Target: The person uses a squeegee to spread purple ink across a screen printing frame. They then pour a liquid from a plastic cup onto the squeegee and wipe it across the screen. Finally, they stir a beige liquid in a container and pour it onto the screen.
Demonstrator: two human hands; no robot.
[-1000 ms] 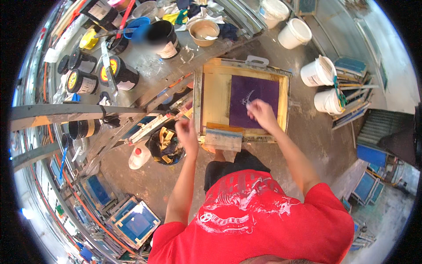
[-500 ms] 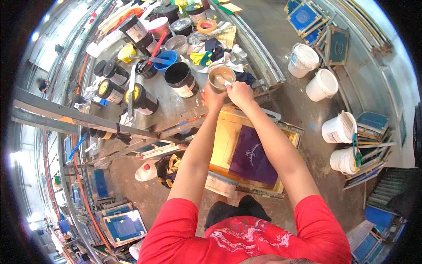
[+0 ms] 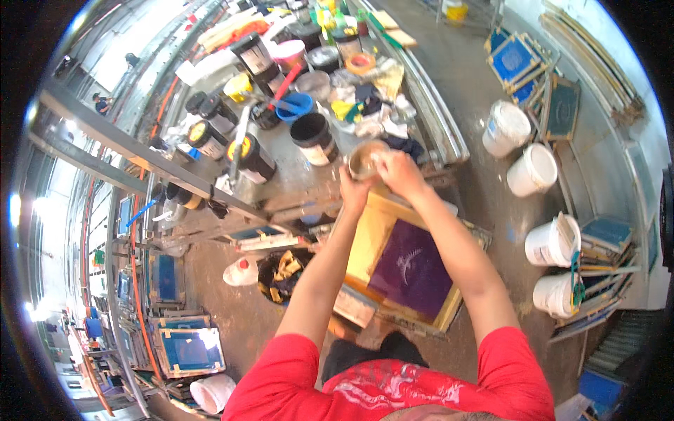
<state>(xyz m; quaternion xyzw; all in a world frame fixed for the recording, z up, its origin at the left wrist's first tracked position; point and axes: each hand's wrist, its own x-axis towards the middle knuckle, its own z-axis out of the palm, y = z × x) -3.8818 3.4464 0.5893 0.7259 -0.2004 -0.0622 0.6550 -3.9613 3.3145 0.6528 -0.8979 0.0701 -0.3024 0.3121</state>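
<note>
"What do you count?"
"From my station I make it two hands (image 3: 401,174), one brown bowl (image 3: 361,158), one blue tub (image 3: 293,106) and one orange tape roll (image 3: 360,71)."
"White buckets (image 3: 531,170) on the right?"
"I get four, plus one white jug (image 3: 241,273)."

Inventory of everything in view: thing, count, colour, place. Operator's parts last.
framed screen: one, yellow and purple, centre
bowl: one, tan, just above framed screen
worktable: one, grey, upper middle
tubs: several, black, on worktable
small tub: one, blue, on worktable
tape roll: one, orange, worktable's far part
cloths: several, mixed colours, worktable's right part
buckets: four, white, right side
bin: one, black, left of framed screen
jug: one, white and red, left of bin
framed panels: several, blue, upper right and lower left
metal beams: at least two, grey, left
left hand: one, bare, gripping bowl
right hand: one, bare, at bowl; grip blurred
shirt: one, red, lower middle
</note>
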